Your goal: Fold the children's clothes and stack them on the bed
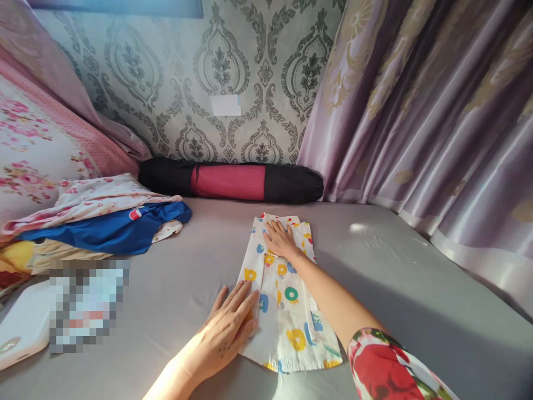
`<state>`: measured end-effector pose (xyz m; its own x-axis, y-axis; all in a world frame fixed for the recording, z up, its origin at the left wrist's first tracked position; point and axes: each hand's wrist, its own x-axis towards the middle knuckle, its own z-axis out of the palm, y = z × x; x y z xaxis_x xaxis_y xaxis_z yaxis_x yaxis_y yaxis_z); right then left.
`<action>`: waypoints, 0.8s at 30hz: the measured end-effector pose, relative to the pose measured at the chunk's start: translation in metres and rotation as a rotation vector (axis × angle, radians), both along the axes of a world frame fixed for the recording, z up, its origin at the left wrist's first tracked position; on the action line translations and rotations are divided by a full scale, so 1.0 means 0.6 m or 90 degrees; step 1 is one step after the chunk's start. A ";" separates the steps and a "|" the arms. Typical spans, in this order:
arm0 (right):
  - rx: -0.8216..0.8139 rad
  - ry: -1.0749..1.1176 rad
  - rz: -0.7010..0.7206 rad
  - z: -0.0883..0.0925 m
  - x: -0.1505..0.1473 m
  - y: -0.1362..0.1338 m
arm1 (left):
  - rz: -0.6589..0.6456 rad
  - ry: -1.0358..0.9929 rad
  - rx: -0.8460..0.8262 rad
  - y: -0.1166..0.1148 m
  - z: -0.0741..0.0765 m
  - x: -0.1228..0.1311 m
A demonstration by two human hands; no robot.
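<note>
A small white garment (287,311) printed with yellow, blue and green shapes lies folded into a narrow strip on the grey bed sheet (395,278). My left hand (227,328) lies flat with fingers stretched out, pressing the garment's left edge near its lower end. My right hand (280,239) rests open and flat on the garment's far end, palm down. A floral red sleeve covers my right upper arm.
A pile of clothes (95,222), blue and floral, sits at the left. A black and red rolled bag (231,180) lies against the patterned wall. Purple curtains (437,122) hang at the right. A white object (20,328) lies at the near left.
</note>
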<state>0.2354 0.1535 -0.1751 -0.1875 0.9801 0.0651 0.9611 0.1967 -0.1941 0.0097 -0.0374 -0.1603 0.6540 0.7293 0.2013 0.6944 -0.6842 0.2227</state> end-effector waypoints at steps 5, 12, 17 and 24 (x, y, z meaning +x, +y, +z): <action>-0.071 0.046 0.017 0.022 0.009 -0.003 | -0.001 -0.008 0.003 0.002 -0.008 -0.002; -0.005 0.003 -0.065 0.031 0.072 -0.006 | 0.004 -0.025 0.016 0.005 -0.016 -0.002; -0.017 -0.026 -0.106 0.004 0.100 -0.005 | 0.011 -0.024 0.019 0.000 -0.007 0.000; -0.051 -0.011 -0.097 0.007 0.102 0.001 | 0.009 -0.014 0.006 0.001 -0.003 -0.002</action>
<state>0.2967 0.1543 -0.1709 -0.0375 0.9992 -0.0158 0.9819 0.0339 -0.1864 0.0083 -0.0371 -0.1618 0.6384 0.7366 0.2234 0.6993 -0.6763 0.2315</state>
